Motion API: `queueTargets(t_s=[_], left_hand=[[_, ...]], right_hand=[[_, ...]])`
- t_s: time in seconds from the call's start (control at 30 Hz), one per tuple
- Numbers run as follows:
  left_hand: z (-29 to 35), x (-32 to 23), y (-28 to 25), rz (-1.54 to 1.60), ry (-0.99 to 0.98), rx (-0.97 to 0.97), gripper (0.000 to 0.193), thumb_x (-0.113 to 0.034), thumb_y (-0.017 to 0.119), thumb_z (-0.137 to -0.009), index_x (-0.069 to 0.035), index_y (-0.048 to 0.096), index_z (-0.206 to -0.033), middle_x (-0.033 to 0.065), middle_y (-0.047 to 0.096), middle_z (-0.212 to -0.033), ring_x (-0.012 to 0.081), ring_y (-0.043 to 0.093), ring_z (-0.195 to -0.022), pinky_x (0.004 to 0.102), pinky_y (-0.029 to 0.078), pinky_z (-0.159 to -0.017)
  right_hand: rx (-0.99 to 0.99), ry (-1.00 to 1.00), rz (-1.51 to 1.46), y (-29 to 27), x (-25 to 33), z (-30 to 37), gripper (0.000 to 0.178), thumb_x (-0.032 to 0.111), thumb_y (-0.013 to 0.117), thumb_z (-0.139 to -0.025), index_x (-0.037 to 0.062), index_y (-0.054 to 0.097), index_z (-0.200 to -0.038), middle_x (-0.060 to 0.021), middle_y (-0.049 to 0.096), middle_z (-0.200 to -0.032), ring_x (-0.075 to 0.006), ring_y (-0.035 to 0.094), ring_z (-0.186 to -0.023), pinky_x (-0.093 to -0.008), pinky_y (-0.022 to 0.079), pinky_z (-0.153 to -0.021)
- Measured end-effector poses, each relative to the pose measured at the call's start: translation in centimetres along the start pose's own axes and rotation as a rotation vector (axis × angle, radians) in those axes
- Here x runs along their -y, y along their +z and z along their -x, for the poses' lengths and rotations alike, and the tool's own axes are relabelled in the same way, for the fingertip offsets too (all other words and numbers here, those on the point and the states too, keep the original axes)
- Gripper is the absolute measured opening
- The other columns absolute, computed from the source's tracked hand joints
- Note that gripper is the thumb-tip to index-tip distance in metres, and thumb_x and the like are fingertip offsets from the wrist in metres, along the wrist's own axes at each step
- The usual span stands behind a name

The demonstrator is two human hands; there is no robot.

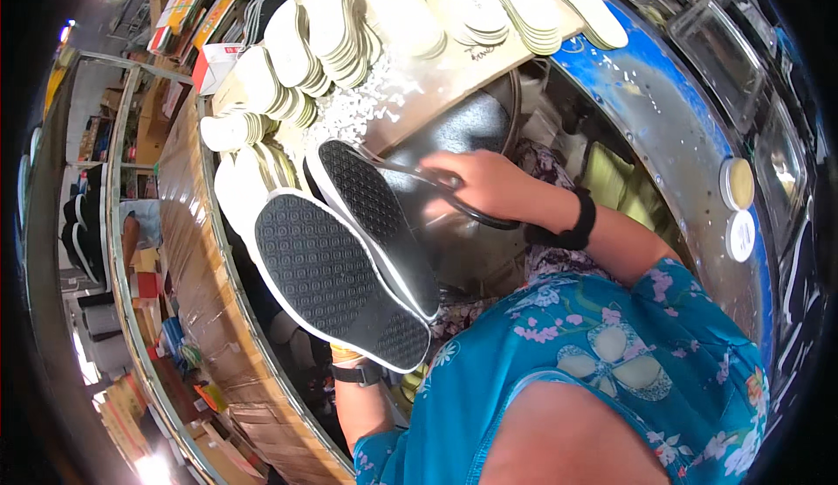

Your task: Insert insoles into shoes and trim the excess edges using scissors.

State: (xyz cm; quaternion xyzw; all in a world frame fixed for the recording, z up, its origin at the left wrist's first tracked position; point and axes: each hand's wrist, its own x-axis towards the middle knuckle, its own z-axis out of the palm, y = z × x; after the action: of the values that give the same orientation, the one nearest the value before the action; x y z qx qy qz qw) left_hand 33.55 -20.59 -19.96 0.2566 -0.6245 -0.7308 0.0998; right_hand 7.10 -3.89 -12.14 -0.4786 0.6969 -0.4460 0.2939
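A pair of shoes with black textured soles and white edging is held up sole-side toward me; the nearer shoe (332, 267) overlaps the farther shoe (371, 188). Behind them is my left hand (347, 356), mostly hidden, its wrist below the heel; it bears the shoes, though its fingers do not show. Closed around the dark curved handle of what look like scissors (484, 216) is my right hand (476, 184). Their thin metal end reaches to the farther shoe's toe. Small white scraps (362, 110) lie just beyond the toes.
Stacks of white insoles (327, 31) line the far side of a pale board (454, 92). A blue-edged metal surface (672, 127) curves along the right, with two round tins (738, 183) on it. Cardboard (188, 206) and shelving (131, 136) stand at the left.
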Motion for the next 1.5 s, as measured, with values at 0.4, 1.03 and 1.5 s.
queueTargets(t_s=[0.4,1.03,1.5], left_hand=[[2.7,0.4,2.1,0.006,0.028,0.030,0.032,-0.019,0.048,-0.089,0.000,0.048,-0.114,0.0069,0.060,-0.098,0.0172,0.059,-0.083,0.0284,0.050,-0.071],[6.3,-0.7,0.9,-0.004,0.076,-0.164,0.034,-0.020,0.044,-0.091,0.000,0.045,-0.119,0.0088,0.058,-0.104,0.0177,0.058,-0.087,0.0281,0.050,-0.075],[-3.4,-1.3,2.8,0.158,0.294,-0.216,0.033,-0.020,0.042,-0.092,0.002,0.046,-0.117,0.0095,0.058,-0.102,0.0173,0.057,-0.086,0.0273,0.048,-0.076]], right_hand=[[-0.170,-0.157,0.077,2.7,-1.2,-0.9,0.043,0.035,0.070,-0.068,0.0069,0.058,-0.097,-0.0182,0.061,-0.071,-0.0380,0.059,-0.071,-0.0424,0.047,-0.062],[-0.506,0.132,0.349,-4.8,-3.9,4.7,0.042,0.037,0.062,-0.076,0.0081,0.058,-0.107,-0.0167,0.062,-0.094,-0.0310,0.061,-0.086,-0.0364,0.046,-0.072],[-0.449,0.806,0.896,-13.7,-7.3,11.7,0.039,0.034,0.057,-0.075,0.0112,0.058,-0.107,-0.0172,0.062,-0.094,-0.0323,0.060,-0.088,-0.0415,0.047,-0.075]])
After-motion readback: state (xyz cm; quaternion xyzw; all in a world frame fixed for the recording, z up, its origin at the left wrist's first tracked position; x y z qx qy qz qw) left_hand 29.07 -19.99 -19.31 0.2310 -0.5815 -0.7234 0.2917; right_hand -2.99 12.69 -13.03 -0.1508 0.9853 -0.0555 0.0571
